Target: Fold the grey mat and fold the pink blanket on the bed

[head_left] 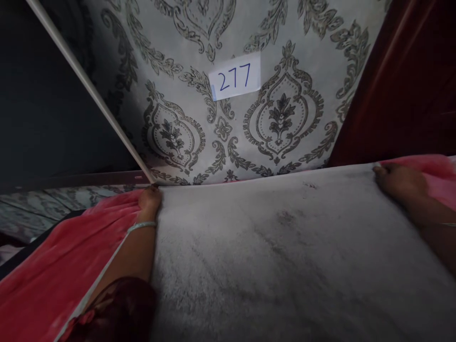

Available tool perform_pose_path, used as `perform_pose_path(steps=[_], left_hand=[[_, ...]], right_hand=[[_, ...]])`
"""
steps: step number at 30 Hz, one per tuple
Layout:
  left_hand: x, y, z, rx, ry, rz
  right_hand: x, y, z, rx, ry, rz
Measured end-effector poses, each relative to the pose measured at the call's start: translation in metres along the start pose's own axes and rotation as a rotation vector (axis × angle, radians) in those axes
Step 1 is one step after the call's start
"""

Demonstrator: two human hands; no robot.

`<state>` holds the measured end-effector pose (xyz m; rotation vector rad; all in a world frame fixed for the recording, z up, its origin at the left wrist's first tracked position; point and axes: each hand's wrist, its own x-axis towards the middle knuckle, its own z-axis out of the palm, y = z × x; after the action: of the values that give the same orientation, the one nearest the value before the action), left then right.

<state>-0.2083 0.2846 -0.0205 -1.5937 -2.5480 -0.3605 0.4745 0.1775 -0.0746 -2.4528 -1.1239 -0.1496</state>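
Observation:
A pale grey-white cloth (249, 237) with dark smudgy shading spreads out in front of me, its far edge stretched almost straight. My left hand (149, 199) is closed on that edge at the left corner; a light green bangle circles the wrist. At the right end of the same edge, my right hand (401, 183) grips the cloth with curled fingers. A pink-red plush blanket (81, 242) lies beside and beneath my left forearm. More of this pink-red fabric shows behind my right hand.
Patterned grey wallpaper (224, 152) rises just beyond the cloth, bearing a white paper label (235, 76) marked 277. A dark panel with a pale edge strip (92, 95) stands at left. Glossy dark-red furniture (399, 95) stands at right.

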Motion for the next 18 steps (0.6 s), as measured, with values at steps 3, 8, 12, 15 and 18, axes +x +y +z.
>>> perform_pose_path(steps=[3,8,12,15,18], left_hand=[[-0.012,0.009,-0.007,0.077,0.067,0.084],[-0.042,0.060,-0.023,0.143,0.098,0.479],[-0.099,0.119,-0.026,-0.242,-0.036,1.068],[-0.148,0.145,-0.012,-0.353,-0.160,1.527],[-0.171,0.150,0.008,-0.216,-0.246,1.655]], right_hand=[[-0.012,-0.014,-0.022,0.006,-0.088,0.115],[-0.021,-0.035,-0.049,0.036,0.172,-0.154],[-0.064,-0.084,-0.046,0.245,0.178,-0.850],[-0.118,-0.123,-0.026,0.259,-0.084,-1.351],[-0.152,-0.138,-0.003,0.191,-0.337,-1.489]])
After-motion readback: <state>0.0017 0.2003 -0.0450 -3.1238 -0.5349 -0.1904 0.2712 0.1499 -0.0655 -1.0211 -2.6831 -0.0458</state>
